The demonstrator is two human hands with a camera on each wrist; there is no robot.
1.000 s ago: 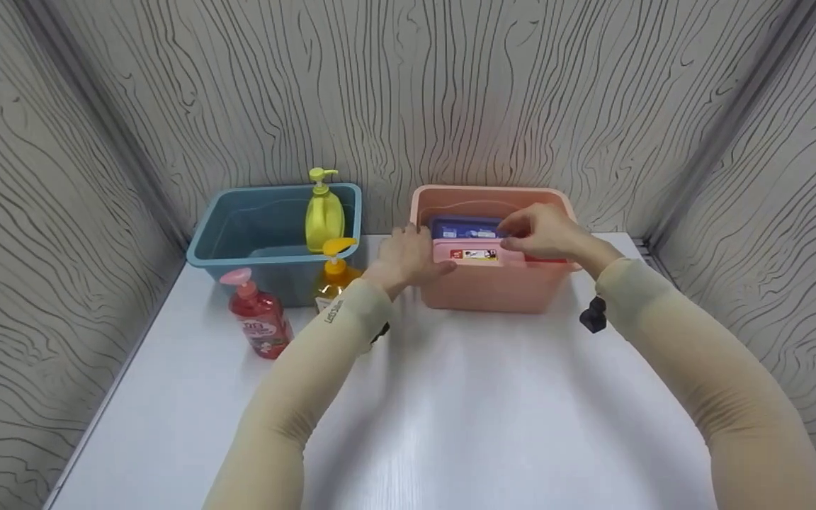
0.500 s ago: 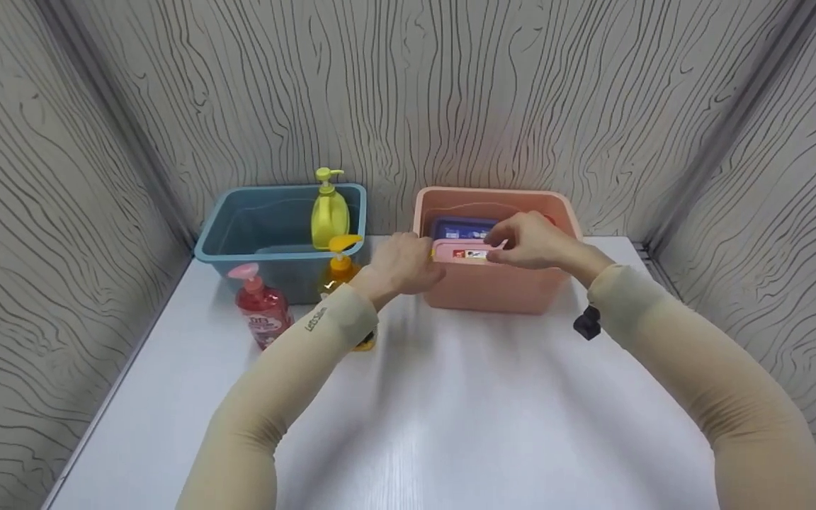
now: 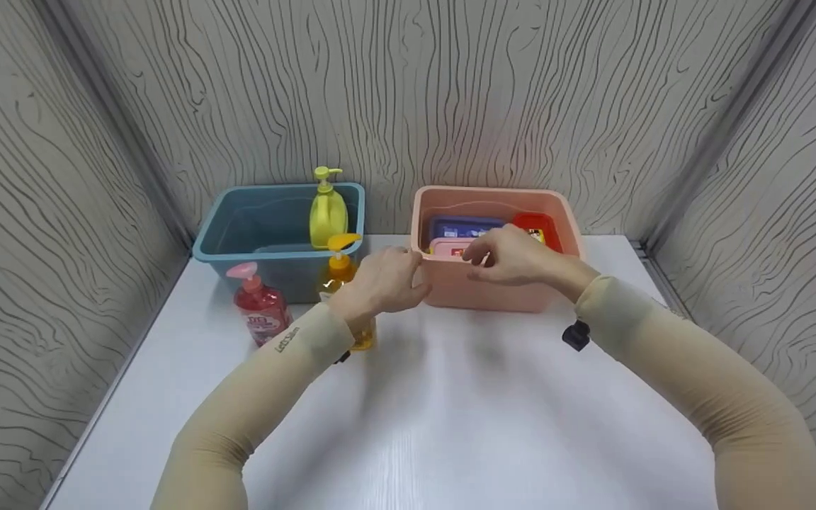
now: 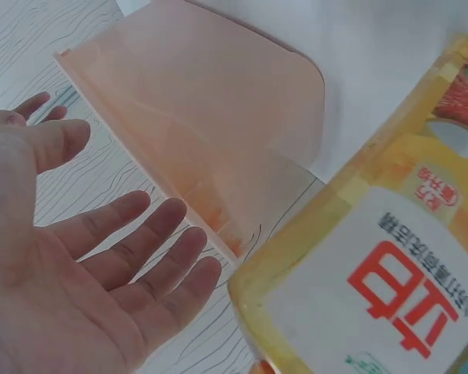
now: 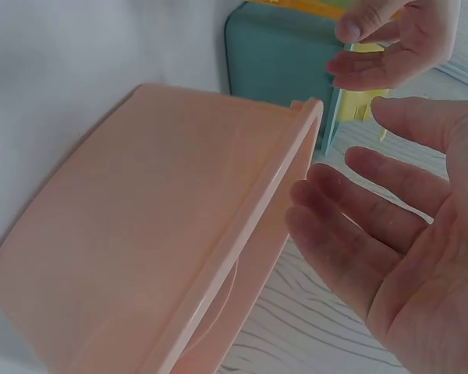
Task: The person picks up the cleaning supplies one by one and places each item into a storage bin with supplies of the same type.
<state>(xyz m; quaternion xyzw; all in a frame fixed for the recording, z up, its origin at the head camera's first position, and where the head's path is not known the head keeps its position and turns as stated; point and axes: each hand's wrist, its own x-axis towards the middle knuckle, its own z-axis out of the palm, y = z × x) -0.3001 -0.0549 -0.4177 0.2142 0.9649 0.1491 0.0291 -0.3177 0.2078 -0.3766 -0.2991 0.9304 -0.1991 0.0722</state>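
My left hand (image 3: 384, 281) hovers beside the left front corner of the pink bin (image 3: 486, 287), its fingers loosely bent around nothing. Just behind its wrist stands an amber pump bottle (image 4: 374, 265) with an orange pump head. Over the bin's front rim is my right hand (image 3: 511, 256), also holding nothing, its fingers relaxed in the right wrist view. Inside the bin lie a blue pack (image 3: 461, 227), a pink pack (image 3: 443, 247) and a red container (image 3: 540, 225); the right hand partly covers them.
A teal bin (image 3: 252, 262) stands at the back left with a yellow pump bottle (image 3: 328, 219) inside. In front of it is a red pump bottle (image 3: 261, 312). White table (image 3: 450, 411) spreads in front of the bins, and patterned walls (image 3: 408, 92) enclose it.
Both hands have drawn back toward the front and left, away from the pink bin's inside. The red container shows more. The packs stay in the bin.
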